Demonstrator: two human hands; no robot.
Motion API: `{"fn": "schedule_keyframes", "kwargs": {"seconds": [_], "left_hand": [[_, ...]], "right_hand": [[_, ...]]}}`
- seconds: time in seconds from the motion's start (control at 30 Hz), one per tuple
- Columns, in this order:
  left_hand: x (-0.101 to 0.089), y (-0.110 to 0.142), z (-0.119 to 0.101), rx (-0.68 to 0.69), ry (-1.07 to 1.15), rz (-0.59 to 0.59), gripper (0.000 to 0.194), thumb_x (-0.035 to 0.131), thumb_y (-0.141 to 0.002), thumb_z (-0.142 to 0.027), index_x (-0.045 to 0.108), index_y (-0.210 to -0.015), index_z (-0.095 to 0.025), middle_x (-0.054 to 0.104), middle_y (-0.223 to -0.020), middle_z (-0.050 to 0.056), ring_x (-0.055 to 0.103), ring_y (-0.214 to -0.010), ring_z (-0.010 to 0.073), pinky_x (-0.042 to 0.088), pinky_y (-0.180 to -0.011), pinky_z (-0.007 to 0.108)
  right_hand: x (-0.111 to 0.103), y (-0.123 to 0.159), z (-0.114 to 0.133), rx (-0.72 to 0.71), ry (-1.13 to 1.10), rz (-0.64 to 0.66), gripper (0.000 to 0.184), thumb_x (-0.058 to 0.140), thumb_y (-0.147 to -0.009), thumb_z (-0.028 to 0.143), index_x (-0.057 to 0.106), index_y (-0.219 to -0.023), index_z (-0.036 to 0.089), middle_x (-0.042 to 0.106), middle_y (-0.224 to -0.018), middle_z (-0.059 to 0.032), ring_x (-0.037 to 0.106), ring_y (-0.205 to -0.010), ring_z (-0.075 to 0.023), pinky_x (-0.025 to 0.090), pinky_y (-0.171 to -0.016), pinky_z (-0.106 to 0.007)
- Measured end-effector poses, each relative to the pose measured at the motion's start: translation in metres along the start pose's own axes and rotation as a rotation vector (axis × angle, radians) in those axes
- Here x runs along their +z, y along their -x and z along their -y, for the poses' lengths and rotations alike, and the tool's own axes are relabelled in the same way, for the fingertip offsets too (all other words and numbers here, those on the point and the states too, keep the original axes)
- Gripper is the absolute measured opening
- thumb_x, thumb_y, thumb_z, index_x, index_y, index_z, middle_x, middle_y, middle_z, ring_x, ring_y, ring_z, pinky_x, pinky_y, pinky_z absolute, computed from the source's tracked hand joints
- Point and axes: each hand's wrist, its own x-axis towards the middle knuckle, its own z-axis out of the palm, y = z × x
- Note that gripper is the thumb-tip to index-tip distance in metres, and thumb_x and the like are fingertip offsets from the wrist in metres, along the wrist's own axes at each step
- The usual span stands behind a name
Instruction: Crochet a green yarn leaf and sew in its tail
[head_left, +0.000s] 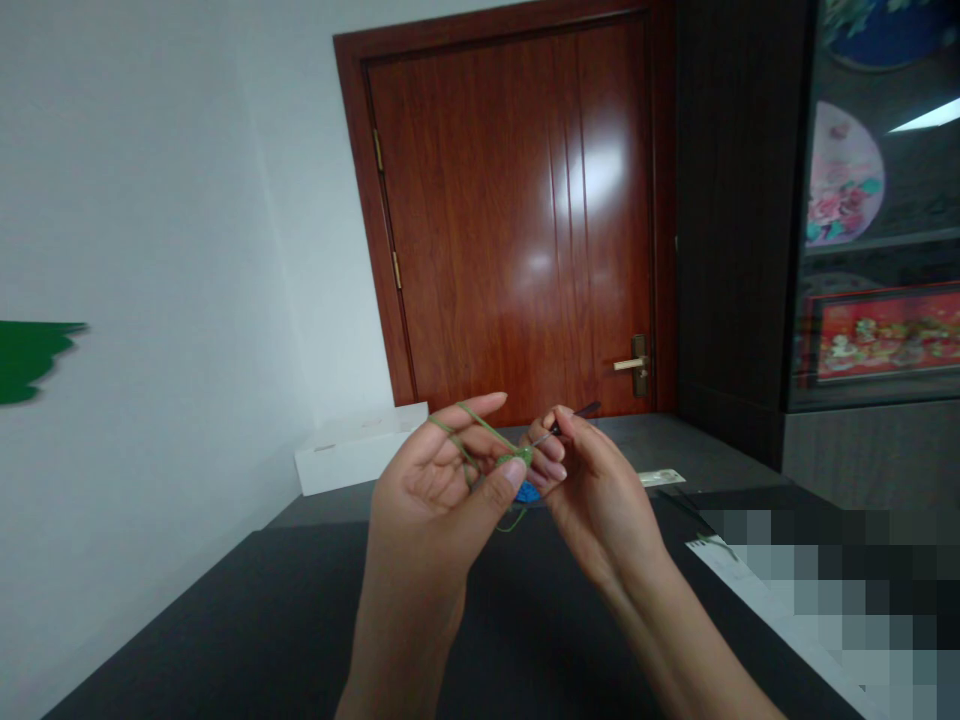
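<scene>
Beyond our desk [510,630] stands a door [480,200]; above the desk, our left hand [431,490] pinches a green piece [527,455], yarn [487,428] looped over the raised index finger, while our right hand [596,460] pinches a hook [588,410] in its fingers, tip at the piece.

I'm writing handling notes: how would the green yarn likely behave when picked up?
The green yarn is probably floppy: it curves around the left hand and sags in a loop below. It looks thin, so likely light. It may pull straight under tension, as it does toward the green crochet piece.
</scene>
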Motion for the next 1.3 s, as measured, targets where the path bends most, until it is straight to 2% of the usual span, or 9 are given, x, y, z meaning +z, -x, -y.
{"fn": "schedule_keyframes", "kwargs": {"seconds": [0.17, 0.4, 1.03, 1.3], "left_hand": [[0.002, 0.003, -0.005, -0.069, -0.012, -0.008, 0.043, 0.081, -0.072, -0.004, 0.072, -0.113, -0.015, 0.07, -0.07, -0.002, 0.066, -0.068, 0.0093, 0.053, -0.066, 0.018], [0.0, 0.003, -0.005, -0.12, 0.007, -0.02, 0.048, 0.084, -0.071, -0.006, 0.071, -0.117, -0.013, 0.068, -0.07, -0.001, 0.062, -0.068, 0.0089, 0.049, -0.063, 0.017], [-0.002, 0.003, -0.006, -0.116, -0.038, 0.005, 0.051, 0.084, -0.07, -0.008, 0.07, -0.118, -0.013, 0.068, -0.071, 0.0, 0.062, -0.07, 0.0123, 0.051, -0.065, 0.02], [-0.003, 0.002, -0.005, -0.119, -0.027, 0.007, 0.049, 0.084, -0.07, -0.007, 0.07, -0.117, -0.013, 0.069, -0.071, 0.0, 0.064, -0.069, 0.0109, 0.052, -0.066, 0.019]], "right_hand": [[0.002, 0.002, 0.005, -0.059, 0.069, 0.006, 0.025, 0.063, -0.092, 0.022, 0.059, -0.069, 0.015, 0.048, -0.058, 0.0043, 0.041, -0.05, -0.0067, 0.035, -0.051, -0.02], [0.004, 0.005, 0.008, -0.115, 0.166, 0.017, 0.027, 0.06, -0.095, 0.025, 0.054, -0.07, 0.018, 0.048, -0.06, 0.0042, 0.04, -0.052, -0.0083, 0.028, -0.047, -0.022], [0.003, 0.002, 0.013, -0.095, 0.249, 0.029, 0.028, 0.068, -0.089, 0.028, 0.051, -0.068, 0.02, 0.047, -0.056, 0.0054, 0.038, -0.05, -0.0083, 0.031, -0.051, -0.023], [0.002, 0.001, 0.012, -0.075, 0.224, 0.049, 0.029, 0.066, -0.091, 0.026, 0.052, -0.067, 0.018, 0.048, -0.056, 0.0057, 0.038, -0.048, -0.0071, 0.032, -0.05, -0.021]]}}
